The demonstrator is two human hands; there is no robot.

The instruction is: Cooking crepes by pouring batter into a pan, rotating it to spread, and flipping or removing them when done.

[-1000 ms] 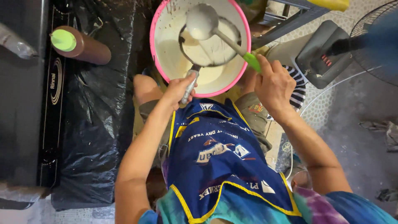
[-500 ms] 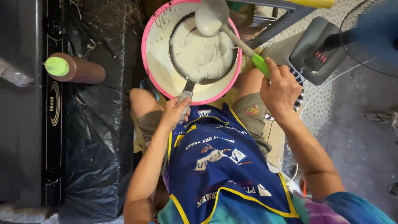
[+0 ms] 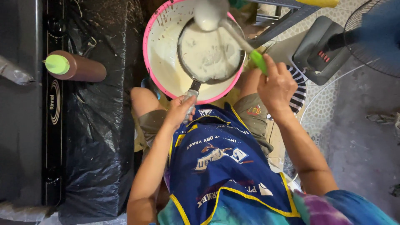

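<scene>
Left hand grips the sieve handle over the pink basin; right hand holds the ladle of batter, poised above to pour.

Left hand curled closed, forearm reaching forward from the lower left. Right hand raised higher, fingers wrapped in a fist, wrist bent, forearm angling back toward the lower right.

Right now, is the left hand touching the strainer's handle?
Touching. The head view shows the left hand closed around the handle of the strainer, which sits over the pink basin.
</scene>
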